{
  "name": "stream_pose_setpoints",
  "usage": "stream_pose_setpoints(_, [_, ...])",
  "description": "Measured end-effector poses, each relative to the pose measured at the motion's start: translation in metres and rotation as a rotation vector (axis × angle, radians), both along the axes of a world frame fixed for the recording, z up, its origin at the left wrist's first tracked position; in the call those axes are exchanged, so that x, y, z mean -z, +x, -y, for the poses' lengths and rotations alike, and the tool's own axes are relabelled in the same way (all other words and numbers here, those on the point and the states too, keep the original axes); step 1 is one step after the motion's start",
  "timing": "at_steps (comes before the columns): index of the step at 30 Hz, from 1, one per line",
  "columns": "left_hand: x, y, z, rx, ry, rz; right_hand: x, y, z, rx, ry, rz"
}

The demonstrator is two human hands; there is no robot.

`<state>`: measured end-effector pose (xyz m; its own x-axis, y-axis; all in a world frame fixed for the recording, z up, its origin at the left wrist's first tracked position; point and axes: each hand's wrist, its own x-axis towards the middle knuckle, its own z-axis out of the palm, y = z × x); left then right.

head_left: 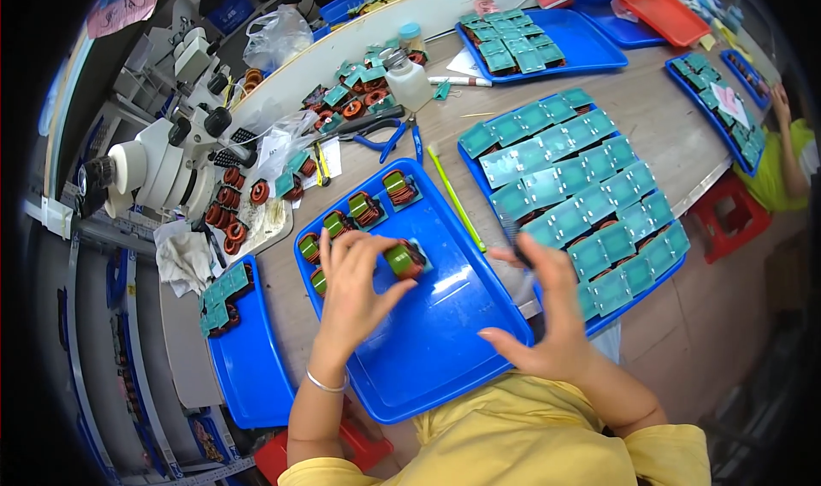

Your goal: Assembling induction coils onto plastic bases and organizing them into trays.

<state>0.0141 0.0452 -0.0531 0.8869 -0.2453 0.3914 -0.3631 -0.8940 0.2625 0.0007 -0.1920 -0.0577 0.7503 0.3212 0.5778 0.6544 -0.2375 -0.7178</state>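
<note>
My left hand (349,293) is closed on a coil (402,262) with green tape and a small circuit board, just above the blue tray (445,349). Several similar taped coils (365,210) stand at that tray's far left end. To the right, my right hand (556,315) is raised between two trays, thumb spread away. Its fingers hold a dark, thin tool (518,251), too blurred to name; it may be a brush. Beyond that hand, a blue tray (670,285) bears rows of green circuit boards (590,199). A yellow-green stick (456,197) lies between the trays.
Blue-handled pliers (393,139) and a clear bottle (405,80) are past the near tray. Loose coils (229,202) and a microscope (141,165) stand at left. Another blue tray (252,366) lies left. A person in yellow (782,157) sits far right by a red stool (731,212).
</note>
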Motion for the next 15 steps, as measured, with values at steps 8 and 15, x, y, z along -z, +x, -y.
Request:
stream_pose_setpoints(8, [0.019, 0.016, -0.014, -0.155, 0.168, 0.012, -0.007, -0.002, 0.072, 0.328, 0.354, -0.009])
stream_pose_setpoints(15, [-0.009, -0.004, 0.089, 0.395, -0.001, -0.152, -0.005, -0.013, 0.095, 0.381, 0.459, -0.007])
